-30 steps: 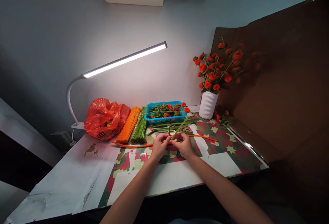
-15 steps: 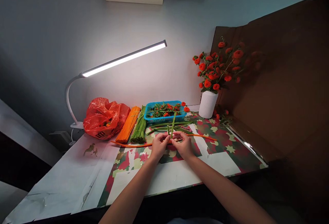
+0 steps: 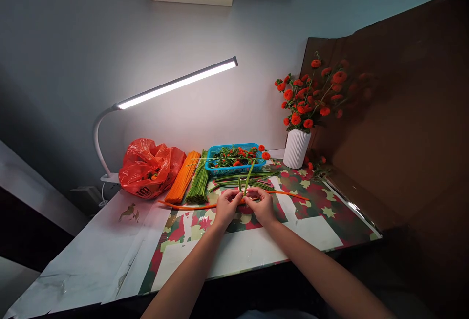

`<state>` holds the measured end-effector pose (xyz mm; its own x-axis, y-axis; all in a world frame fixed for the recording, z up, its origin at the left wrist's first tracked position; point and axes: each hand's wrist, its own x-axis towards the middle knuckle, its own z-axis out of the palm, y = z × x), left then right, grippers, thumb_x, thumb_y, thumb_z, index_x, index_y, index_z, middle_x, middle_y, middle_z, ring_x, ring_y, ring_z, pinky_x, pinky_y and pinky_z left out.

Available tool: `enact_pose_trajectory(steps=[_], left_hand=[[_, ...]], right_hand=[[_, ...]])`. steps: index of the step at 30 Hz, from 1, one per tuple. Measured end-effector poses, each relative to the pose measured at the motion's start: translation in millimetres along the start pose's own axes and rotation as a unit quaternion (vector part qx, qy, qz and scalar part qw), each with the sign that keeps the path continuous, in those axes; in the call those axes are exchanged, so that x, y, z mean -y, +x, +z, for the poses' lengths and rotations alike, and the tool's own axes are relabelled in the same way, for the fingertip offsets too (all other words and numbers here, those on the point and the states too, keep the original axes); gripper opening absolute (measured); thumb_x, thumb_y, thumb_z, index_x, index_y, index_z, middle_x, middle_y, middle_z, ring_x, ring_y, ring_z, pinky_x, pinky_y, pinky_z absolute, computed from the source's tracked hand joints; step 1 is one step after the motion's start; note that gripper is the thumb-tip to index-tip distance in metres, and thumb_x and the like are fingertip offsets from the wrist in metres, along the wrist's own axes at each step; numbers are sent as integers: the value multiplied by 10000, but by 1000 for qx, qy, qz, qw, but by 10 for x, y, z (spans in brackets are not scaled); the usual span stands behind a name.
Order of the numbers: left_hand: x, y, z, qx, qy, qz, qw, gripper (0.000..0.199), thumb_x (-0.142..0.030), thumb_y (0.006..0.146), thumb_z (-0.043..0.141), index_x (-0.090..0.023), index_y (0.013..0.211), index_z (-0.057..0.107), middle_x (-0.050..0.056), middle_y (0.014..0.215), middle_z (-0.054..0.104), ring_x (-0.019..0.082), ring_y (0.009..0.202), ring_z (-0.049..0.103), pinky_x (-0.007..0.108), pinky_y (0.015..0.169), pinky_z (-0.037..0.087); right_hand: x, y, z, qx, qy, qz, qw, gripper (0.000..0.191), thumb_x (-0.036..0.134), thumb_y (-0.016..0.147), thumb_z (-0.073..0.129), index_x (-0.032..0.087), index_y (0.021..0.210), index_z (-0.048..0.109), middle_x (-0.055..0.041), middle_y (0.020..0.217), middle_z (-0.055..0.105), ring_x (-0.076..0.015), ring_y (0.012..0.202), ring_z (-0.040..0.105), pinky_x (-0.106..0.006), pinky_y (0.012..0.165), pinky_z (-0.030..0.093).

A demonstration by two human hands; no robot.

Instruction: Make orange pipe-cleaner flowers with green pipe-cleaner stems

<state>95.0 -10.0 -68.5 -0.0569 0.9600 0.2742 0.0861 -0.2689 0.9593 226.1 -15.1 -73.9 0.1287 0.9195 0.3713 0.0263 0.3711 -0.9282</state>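
My left hand [image 3: 227,207] and my right hand [image 3: 261,207] meet above the table's front half, fingertips pinched together. Between them is a green pipe cleaner [image 3: 248,177], its longer end sticking up and leaning right. A shorter green end [image 3: 239,183] rises by my left fingertips; how the two join is hidden by my fingers. One long orange pipe cleaner [image 3: 289,194] runs across the table at my hands. Just beyond lie several loose green pipe cleaners [image 3: 262,177].
At the back stand a blue basket [image 3: 216,170] of small orange flowers, a green bundle [image 3: 198,182], an orange bundle [image 3: 182,178] and a red plastic bag [image 3: 148,167]. A white vase [image 3: 296,149] of orange flowers is right; a lit lamp [image 3: 179,83] arches over the left.
The longer green end has tipped a little to the right. Both hands stay almost where they were, still pinching.
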Motion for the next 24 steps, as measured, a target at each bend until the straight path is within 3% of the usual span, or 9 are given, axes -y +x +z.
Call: enact_pose_trajectory(steps=[15, 20, 24], left_hand=[[-41, -12, -2, -1, -7, -1, 1000, 254, -392, 672, 681, -146, 728, 702, 51, 715, 657, 177, 670, 600, 274, 617, 470], [-28, -16, 21, 1, -46, -37, 998, 310, -438, 649, 698, -141, 739, 689, 49, 704, 663, 177, 671, 600, 269, 618, 465], [-22, -14, 29, 9, -74, -72, 995, 327, -444, 636, 706, -139, 753, 686, 39, 683, 660, 172, 656, 598, 258, 589, 463]], right_hand=[[-96, 34, 12, 12, 75, 53, 996, 160, 255, 598, 745, 193, 745, 759, -56, 757, 728, -212, 692, 666, -330, 643, 548], [-130, 35, 37, 30, 165, 121, 978, 249, 336, 558, 790, 184, 752, 753, -52, 704, 728, -213, 610, 663, -339, 571, 560], [-112, 32, 27, 34, 146, 103, 983, 252, 337, 571, 783, 181, 767, 749, -53, 711, 723, -207, 613, 660, -328, 558, 560]])
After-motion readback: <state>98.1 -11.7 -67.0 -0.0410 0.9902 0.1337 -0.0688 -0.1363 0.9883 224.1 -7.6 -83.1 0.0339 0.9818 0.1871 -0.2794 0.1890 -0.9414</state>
